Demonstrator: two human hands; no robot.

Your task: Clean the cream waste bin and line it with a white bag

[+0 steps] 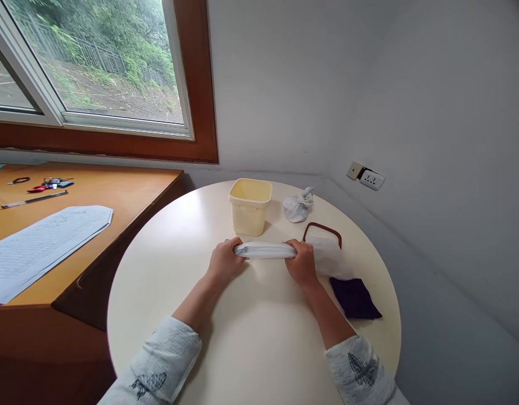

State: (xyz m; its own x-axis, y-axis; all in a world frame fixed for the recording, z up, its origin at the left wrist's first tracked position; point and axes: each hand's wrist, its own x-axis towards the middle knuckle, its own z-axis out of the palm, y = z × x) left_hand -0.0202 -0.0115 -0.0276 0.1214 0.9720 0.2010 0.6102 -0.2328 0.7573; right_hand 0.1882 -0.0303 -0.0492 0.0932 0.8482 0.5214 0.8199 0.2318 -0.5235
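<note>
A folded white plastic bag (265,250) is stretched level between my two hands, just above the round table. My left hand (226,260) is closed on its left end, and my right hand (302,263) grips the right end. Right behind the bag stands a pale yellow plastic bin (249,216), open at the top. Past my right hand lies a brown curved handle (324,226) beside a translucent white plastic sheet or bag (330,256). Nearer to my right forearm is a dark purple folded cloth (355,298).
A knotted white plastic bag (297,208) sits at the back of the round white table (158,281). To the left, a wooden desk (132,185) holds written papers (52,242), a pen (35,199) and keys (52,183). Walls and a socket (372,179) bound the right side.
</note>
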